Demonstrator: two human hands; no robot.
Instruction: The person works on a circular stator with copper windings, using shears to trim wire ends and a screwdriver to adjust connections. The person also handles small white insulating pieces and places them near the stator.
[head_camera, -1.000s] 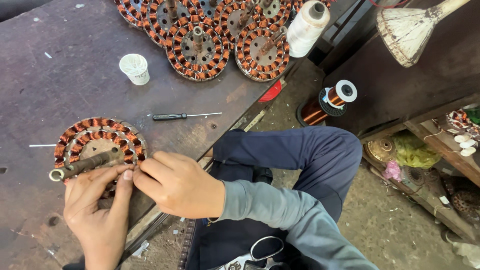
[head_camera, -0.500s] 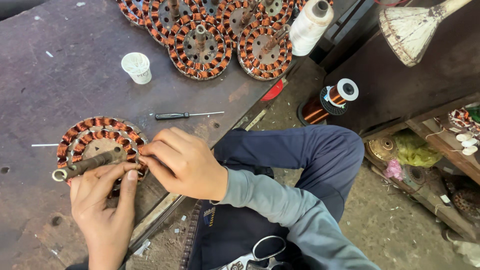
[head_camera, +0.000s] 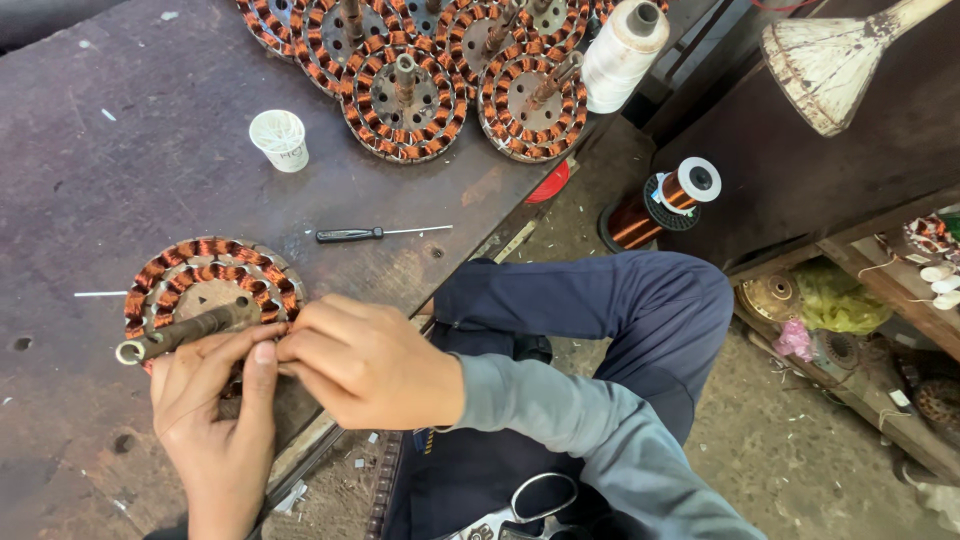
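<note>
While both hands meet at the near edge of the round copper-wound stator with its dark steel shaft, work centres on its rim. Since a second ago the right hand has shifted further over that rim. Its fingers are curled shut, pinching something too small to tell. The left hand braces the stator's near side, fingers extended. Beyond the stator, a black-handled thin screwdriver and a small white plastic cup lie on the dark tabletop.

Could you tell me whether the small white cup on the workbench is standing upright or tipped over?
Upright: the white cup rests on its base on the workbench, with its round open mouth facing up.
</note>
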